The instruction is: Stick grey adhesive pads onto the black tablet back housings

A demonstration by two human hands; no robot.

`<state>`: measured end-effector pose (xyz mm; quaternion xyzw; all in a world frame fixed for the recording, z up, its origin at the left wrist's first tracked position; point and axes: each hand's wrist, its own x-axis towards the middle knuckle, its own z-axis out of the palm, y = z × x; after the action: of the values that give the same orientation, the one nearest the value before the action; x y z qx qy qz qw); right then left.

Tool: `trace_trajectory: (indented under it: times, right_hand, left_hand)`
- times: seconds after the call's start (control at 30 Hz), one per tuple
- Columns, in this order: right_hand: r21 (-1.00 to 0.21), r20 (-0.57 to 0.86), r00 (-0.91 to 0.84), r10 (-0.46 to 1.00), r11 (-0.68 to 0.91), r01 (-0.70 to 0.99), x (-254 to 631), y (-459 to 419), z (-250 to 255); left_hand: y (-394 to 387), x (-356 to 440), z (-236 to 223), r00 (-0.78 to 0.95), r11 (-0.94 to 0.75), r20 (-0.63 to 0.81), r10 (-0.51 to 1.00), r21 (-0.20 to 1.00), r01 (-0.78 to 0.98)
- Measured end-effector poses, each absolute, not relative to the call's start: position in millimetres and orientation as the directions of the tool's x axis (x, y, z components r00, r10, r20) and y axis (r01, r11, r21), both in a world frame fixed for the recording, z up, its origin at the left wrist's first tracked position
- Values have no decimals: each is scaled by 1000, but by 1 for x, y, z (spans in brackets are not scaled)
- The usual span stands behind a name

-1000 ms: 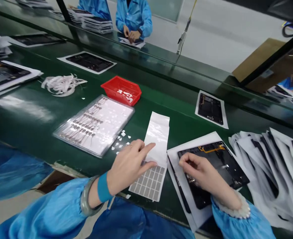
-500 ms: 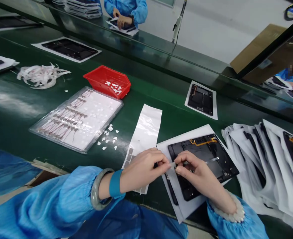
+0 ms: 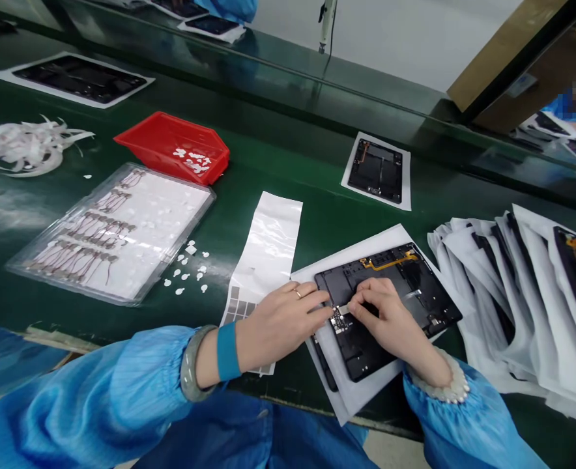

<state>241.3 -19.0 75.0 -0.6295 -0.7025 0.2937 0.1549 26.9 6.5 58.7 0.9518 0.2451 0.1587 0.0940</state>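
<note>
One black, flat rectangular device shell (image 3: 427,303) is lying on a white sheet (image 3: 339,394) on the green bench (image 3: 288,156) in the head view. Your right hand (image 3: 390,319) is pinching a small, pale rectangular strip (image 3: 344,309) in closed fingers at the shell's circuit board (image 3: 337,323); your left hand (image 3: 281,322) is resting just beside it, fingers half curled, any hold unclear.

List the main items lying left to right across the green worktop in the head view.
Tangled heap of white strips, red plastic bin, glossy white rectangular sheet, flat black rectangular casing beneath the right hand, fanned stack of white sheets.
</note>
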Motion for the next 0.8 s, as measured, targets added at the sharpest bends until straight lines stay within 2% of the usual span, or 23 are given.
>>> trace_trajectory:
  times: [0.67,0.8]
  right_hand:
    - [-529,-85,-132,988,68,846,237,-21,71]
    - [-547,-83,-135,987,68,834,238,-21,70]
  left_hand:
    - [6,27,58,838,-869,243,488,224,441]
    - [8,29,58,856,-885,225,464,164,437]
